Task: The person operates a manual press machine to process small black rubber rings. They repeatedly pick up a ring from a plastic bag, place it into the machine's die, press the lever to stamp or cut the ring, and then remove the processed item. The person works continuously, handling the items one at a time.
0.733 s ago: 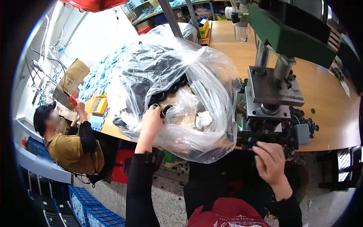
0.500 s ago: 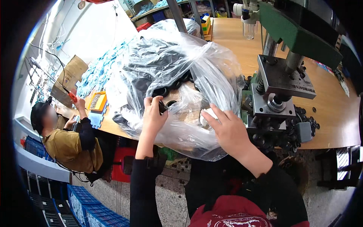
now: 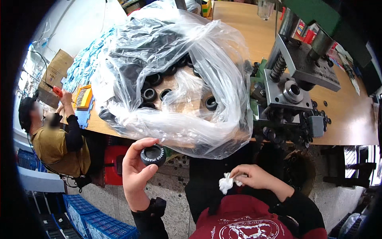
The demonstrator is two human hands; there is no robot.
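My left hand (image 3: pixel 136 174) grips a small round black cap (image 3: pixel 152 155) with pale lettering on its rim, held up in front of the bag's near edge. Between the fingers of my right hand (image 3: pixel 254 177) is a crumpled white cloth or tissue (image 3: pixel 227 183), low and close to my red top. A large clear plastic bag (image 3: pixel 217 44) lies open on the table. Inside it more black ring-shaped caps (image 3: pixel 150 95) are piled on the left and far side, partly covered by the film; another black cap (image 3: pixel 211 103) sits apart at the right.
To the right stands a green and steel press (image 3: pixel 289 92), with many loose black parts (image 3: pixel 274 135) around its base. A co-worker (image 3: pixel 55 139) sits at the left, beside a yellow tray (image 3: pixel 83 96) and a pile of light blue pieces (image 3: pixel 89 55). Blue crates (image 3: pixel 95 217) are at lower left.
My left hand has come out of the bag toward me with a black cap. My right hand has drawn back from the bag to my body with the white cloth or tissue. The view has shifted.
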